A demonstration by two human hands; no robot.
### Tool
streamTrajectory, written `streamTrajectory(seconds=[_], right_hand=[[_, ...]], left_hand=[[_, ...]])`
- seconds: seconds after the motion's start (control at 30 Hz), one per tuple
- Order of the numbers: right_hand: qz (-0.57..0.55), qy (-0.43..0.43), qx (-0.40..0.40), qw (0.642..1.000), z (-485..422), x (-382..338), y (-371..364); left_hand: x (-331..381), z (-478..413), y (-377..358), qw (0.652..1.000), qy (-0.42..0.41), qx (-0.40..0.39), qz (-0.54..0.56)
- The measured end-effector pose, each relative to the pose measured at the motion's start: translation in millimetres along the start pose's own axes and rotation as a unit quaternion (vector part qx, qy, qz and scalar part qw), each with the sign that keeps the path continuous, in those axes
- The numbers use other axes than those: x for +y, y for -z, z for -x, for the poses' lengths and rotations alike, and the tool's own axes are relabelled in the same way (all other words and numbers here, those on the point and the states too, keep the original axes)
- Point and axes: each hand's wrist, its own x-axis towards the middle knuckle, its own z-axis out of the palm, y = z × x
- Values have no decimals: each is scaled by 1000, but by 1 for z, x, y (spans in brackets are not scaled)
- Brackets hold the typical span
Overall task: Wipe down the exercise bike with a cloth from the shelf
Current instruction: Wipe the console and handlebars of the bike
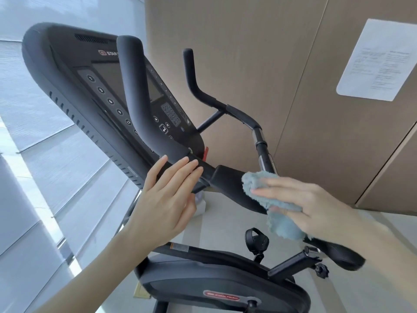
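The black exercise bike (214,283) fills the view, its console (97,86) tilted up at the left and its handlebar (133,105) curving across the middle. A light blue fluffy cloth (279,220) is draped over the near bend of the handlebar. My right hand (309,206) presses the cloth against the bar with fingers laid straight over it. Further left on the same bar, the straight fingers of my left hand (167,197) rest where it joins the console stem.
A brown panelled wall (259,64) with a white printed sheet (379,59) stands behind the bike. Window blinds (33,154) run along the left. A pedal with a strap (257,241) and the seat post knob (321,269) sit low over a pale floor.
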Motion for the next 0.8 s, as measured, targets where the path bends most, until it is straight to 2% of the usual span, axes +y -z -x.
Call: streamTrajectory(seconds=[0.1, 0.17, 0.23, 0.3, 0.53, 0.67, 0.73, 0.8], right_hand=[[-122, -28, 45, 991, -34, -7, 18], [-142, -23, 16, 989, -63, -12, 14], [-130, -13, -48, 990, -80, -13, -1], [-106, -5, -80, 991, -81, -7, -13], [-29, 39, -64, 997, -33, 14, -17], [17, 88, -70, 994, -5, 26, -12], [-58, 54, -107, 991, -2, 29, 6], [-180, 12, -116, 977, -10, 32, 28]], left_hand=[[4, -1, -1, 1000, 10, -6, -9], [6, -1, -2, 1000, 14, -10, -18], [6, -1, -1, 999, 17, -13, -24], [7, 0, -1, 999, 19, -22, -30], [22, 0, -3, 998, 58, -22, -27], [38, 2, -6, 999, 44, -20, -11], [43, 1, -7, 998, 54, -19, -5], [47, 0, -6, 997, 70, -18, -2]])
